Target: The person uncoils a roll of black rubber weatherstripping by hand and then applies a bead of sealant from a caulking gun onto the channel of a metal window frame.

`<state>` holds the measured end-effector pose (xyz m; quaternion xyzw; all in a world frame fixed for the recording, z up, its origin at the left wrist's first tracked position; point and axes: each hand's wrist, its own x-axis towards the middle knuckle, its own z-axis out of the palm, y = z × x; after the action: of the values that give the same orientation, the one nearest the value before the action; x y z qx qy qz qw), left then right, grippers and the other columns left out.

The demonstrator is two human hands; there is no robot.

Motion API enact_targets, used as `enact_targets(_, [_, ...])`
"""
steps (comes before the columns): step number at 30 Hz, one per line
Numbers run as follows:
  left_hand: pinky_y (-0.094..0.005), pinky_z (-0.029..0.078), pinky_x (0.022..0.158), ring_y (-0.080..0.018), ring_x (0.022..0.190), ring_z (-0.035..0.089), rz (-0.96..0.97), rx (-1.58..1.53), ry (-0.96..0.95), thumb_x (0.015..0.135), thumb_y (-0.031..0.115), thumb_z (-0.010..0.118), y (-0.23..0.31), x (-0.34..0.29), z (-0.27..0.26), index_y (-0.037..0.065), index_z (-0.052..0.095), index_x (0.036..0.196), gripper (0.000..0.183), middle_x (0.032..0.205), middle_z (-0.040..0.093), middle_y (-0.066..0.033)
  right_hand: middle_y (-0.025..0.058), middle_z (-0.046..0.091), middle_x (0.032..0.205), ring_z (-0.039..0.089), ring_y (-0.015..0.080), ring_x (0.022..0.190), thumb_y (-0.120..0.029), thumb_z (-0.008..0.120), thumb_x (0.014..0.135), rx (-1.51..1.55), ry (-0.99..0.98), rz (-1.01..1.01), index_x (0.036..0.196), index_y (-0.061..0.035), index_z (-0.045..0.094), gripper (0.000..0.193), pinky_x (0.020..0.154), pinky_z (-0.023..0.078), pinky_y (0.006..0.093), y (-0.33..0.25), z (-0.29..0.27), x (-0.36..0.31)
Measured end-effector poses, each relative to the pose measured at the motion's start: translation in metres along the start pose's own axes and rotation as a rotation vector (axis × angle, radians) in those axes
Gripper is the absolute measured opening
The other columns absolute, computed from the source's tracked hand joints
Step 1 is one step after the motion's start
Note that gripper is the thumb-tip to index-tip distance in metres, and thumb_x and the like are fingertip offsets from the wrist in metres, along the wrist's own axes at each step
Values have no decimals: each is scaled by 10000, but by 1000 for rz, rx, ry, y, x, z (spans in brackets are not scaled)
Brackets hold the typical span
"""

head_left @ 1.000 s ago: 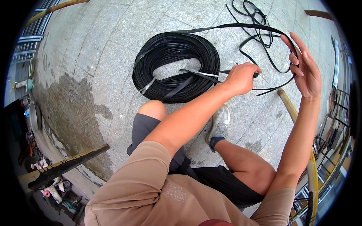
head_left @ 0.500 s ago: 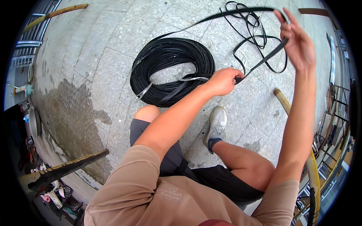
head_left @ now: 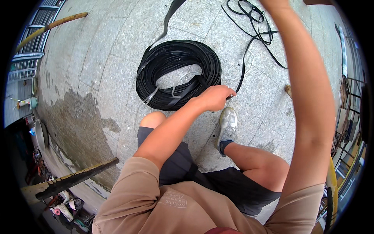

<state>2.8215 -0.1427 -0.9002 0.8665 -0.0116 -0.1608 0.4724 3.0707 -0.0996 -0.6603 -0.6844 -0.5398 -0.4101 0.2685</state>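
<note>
A yellow-and-black pole (head_left: 72, 179) jutted in from 8 o'clock and another yellow pole (head_left: 54, 28) from 10, before a metal ladder (head_left: 46, 27). A damp patch (head_left: 74, 128) spread at 9. The right forearm (head_left: 307, 85) reached up at 2, blocking some of the floor; its fingers lay past the upper edge, so I couldn't tell their state. At 3, a pale shoe (head_left: 228, 124) stood just beside the left hand (head_left: 216, 97).

The left fingers were curled together, clamped on a flat black strip (head_left: 244, 64) that ran towards a loose tangle (head_left: 255, 19) at 1. The black coil (head_left: 210, 60) lay on the floor at their 10 o'clock: a thick oval ring, smooth and slightly glossy, bound with pale ties (head_left: 151, 95), on rough grey stone slabs (head_left: 128, 43).
</note>
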Motion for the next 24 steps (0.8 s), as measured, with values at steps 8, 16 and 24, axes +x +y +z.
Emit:
enact_targets(8, [-462,533,1005,-365,1161,681,164,-120,122,819,-85,560,29,-20,-22,26,718,1275,496,1196,732,-197,213,755,1114,741,398,985,-211,642,970,104,-1238,483,1149,-56,725,250,877,589,513,-14,48,-249])
enact_targets(16, [-484,496,995,-351,1114,688,215,-85,277,833,-70,553,13,-36,-18,72,738,1235,465,1136,747,-163,185,775,1098,755,275,863,-298,731,951,827,-1951,1101,1425,-2,625,569,761,613,386,-42,8,-347])
enact_targets(24, [-468,478,998,-353,1070,676,209,-70,538,825,-50,621,9,-24,-14,88,750,1157,381,1058,734,-141,221,755,1175,701,401,1100,-331,662,973,609,-1221,1054,1195,-49,762,372,979,528,450,-43,-6,-349])
